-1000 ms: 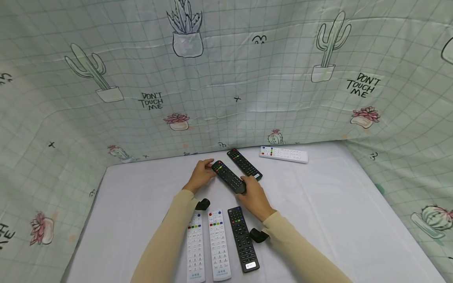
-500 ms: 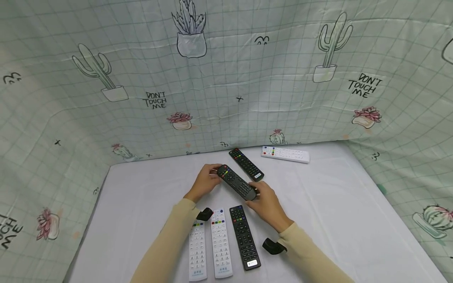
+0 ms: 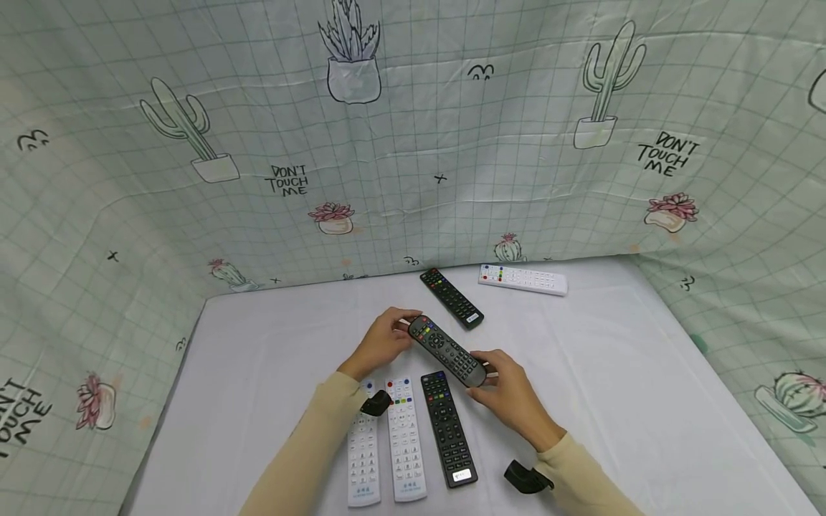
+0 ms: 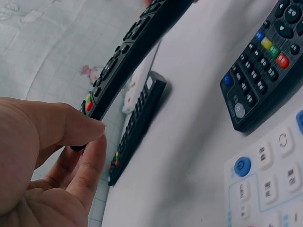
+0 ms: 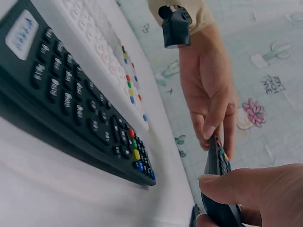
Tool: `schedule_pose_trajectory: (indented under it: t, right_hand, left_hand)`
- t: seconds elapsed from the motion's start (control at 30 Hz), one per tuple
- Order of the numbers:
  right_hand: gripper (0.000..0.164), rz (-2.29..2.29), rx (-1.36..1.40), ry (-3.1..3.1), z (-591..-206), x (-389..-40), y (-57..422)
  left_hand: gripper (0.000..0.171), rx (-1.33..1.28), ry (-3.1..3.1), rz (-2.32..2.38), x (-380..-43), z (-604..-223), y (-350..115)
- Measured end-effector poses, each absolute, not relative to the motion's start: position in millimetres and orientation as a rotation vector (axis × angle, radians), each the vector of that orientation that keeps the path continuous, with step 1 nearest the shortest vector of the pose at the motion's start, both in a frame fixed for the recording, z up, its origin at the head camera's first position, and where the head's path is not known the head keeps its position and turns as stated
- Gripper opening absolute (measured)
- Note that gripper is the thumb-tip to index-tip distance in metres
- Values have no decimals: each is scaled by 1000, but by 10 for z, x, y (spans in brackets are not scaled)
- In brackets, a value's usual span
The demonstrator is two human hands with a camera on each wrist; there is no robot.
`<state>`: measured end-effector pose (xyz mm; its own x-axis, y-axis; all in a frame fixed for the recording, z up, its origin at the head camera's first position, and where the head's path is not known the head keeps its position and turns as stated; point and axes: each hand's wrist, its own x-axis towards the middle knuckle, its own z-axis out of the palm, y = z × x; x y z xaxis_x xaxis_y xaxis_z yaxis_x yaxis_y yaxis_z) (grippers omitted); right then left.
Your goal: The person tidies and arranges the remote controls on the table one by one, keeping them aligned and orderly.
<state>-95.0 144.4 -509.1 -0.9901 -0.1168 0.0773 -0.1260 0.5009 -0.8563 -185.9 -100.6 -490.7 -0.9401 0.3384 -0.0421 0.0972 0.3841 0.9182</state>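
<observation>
Both hands hold one black remote control (image 3: 447,350) with rounded ends, slanted in the head view and lifted off the table. My left hand (image 3: 385,340) pinches its far-left end, where the coloured buttons are; the left wrist view shows the thumb and fingers on that end of the remote (image 4: 124,61). At the lower right end my right hand (image 3: 511,387) grips it, thumb on the near edge, fingers on the far side. In the right wrist view the right thumb (image 5: 236,188) lies along the remote's side. Just in front lies another black remote (image 3: 449,430) with a white label.
Two white remotes (image 3: 406,441) (image 3: 363,459) lie left of the near black one, the left one partly under the left wrist's camera and sleeve. At the back, a black remote (image 3: 452,297) and a white remote (image 3: 523,279) lie near the patterned curtain (image 3: 413,143).
Both hands have brought the held remote up from the table, toward the person and to the right. It has moved away from the black remote at the back. The other remotes stay put.
</observation>
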Motion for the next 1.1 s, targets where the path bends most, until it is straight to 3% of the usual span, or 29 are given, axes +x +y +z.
schedule_pose_trajectory:
  t: [1.1]
  right_hand:
    - [80, 1673, 115, -2857, -5114, -489, 1694]
  left_hand:
    - [51, 737, 2341, 1266, -1802, -5022, -525]
